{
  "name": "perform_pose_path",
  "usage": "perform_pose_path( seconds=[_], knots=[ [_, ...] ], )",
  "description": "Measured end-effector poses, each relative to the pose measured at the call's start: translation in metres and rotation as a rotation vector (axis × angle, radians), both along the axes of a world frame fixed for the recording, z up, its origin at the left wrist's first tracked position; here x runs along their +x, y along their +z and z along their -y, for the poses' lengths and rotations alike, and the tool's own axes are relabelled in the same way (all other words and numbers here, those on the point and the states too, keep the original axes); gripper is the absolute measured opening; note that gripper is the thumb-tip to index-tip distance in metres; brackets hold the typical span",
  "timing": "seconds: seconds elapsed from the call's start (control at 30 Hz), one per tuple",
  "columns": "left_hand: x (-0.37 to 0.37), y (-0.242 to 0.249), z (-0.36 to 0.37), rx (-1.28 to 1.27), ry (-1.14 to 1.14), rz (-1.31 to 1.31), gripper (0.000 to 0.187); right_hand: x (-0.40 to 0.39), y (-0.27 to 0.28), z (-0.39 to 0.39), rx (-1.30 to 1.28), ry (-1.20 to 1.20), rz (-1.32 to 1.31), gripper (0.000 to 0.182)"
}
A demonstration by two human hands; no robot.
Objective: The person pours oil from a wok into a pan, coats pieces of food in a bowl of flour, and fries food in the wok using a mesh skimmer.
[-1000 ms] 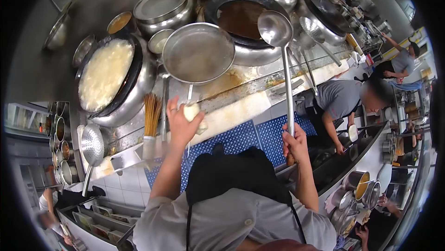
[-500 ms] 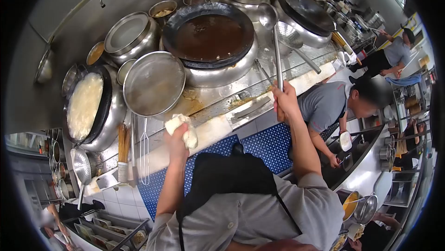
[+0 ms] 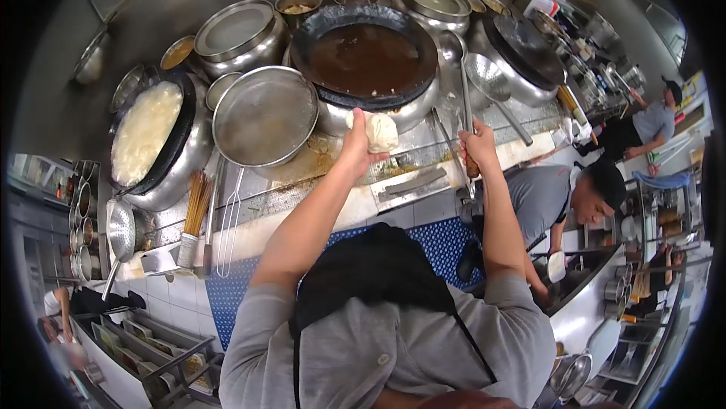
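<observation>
A folded white cloth (image 3: pixel 383 134) is in my left hand (image 3: pixel 358 150), its fingers wrapped round it just below the front rim of a large black wok (image 3: pixel 304 40) with dark brown liquid in it. My right hand (image 3: pixel 478 149) grips the wooden handle end of a long metal ladle (image 3: pixel 466 95). The ladle's bowl points away from me, right of the wok. Beside that bowl lies a perforated skimmer (image 3: pixel 488 76). Left of the wok rests a round fine-mesh strainer (image 3: pixel 265 118) with a wire handle.
A second wok (image 3: pixel 185 125) with pale frothy contents stands at left, near a bamboo brush (image 3: pixel 198 209) and a perforated ladle (image 3: pixel 121 231). Lidded steel pots (image 3: pixel 234 31) line the back. A co-worker (image 3: pixel 548 197) bends close on my right; another person (image 3: pixel 649 118) is farther off.
My left hand has moved right and forward with the cloth, to the wok's front. My right hand still holds the ladle. The camera view has shifted slightly.
</observation>
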State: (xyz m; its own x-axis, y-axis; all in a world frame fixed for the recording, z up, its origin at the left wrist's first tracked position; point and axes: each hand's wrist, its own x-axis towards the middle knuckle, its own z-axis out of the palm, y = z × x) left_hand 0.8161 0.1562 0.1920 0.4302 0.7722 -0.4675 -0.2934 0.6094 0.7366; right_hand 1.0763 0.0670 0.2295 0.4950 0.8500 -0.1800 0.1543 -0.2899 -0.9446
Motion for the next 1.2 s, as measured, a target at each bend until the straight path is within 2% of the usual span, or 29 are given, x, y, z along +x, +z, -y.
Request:
perform_pose_path(
  seconds=[0.03,0.13,0.3,0.4,0.43,0.53,0.67,0.73,0.8,0.83,0.9,1.07,1.2],
  knots=[
    [0.009,0.005,-0.009,-0.029,0.005,-0.029,0.074,0.007,0.005,-0.010,0.049,0.029,0.048,0.014],
    [0.036,-0.012,-0.051,-0.101,0.039,0.051,0.072,0.024,0.045,-0.058,0.072,0.168,0.112,0.011],
    [0.072,-0.015,-0.084,-0.320,0.134,0.097,0.039,0.042,0.102,-0.181,0.004,0.364,0.357,0.008],
    [0.082,-0.012,-0.089,-0.333,0.329,0.169,0.032,0.039,0.130,-0.246,-0.023,0.435,0.497,0.008],
    [0.084,-0.028,-0.096,-0.302,0.371,0.114,0.028,0.039,0.134,-0.266,-0.032,0.473,0.538,0.008],
    [0.082,-0.033,-0.093,-0.282,0.387,0.147,0.027,0.034,0.145,-0.309,-0.089,0.589,0.644,0.007],
    [0.072,-0.012,-0.082,-0.346,0.304,0.188,0.021,0.032,0.169,-0.319,-0.158,0.739,0.699,0.008],
    [0.072,-0.019,-0.098,-0.365,0.288,0.188,0.020,0.035,0.176,-0.318,-0.180,0.772,0.690,0.009],
    [0.078,-0.019,-0.110,-0.395,0.321,0.124,0.017,0.039,0.177,-0.324,-0.172,0.843,0.789,0.008],
    [0.079,-0.041,-0.120,-0.359,0.295,0.082,0.016,0.042,0.176,-0.328,-0.190,0.856,0.759,0.008],
    [0.082,-0.041,-0.113,-0.337,0.373,0.068,0.016,0.048,0.177,-0.336,-0.225,0.869,0.701,0.008],
    [0.090,-0.036,-0.100,-0.261,0.522,0.071,0.016,0.040,0.192,-0.332,-0.232,0.874,0.763,0.008],
    [0.086,-0.030,-0.094,-0.249,0.562,0.241,0.018,0.025,0.204,-0.319,-0.259,0.876,0.827,0.007]
  ],
)
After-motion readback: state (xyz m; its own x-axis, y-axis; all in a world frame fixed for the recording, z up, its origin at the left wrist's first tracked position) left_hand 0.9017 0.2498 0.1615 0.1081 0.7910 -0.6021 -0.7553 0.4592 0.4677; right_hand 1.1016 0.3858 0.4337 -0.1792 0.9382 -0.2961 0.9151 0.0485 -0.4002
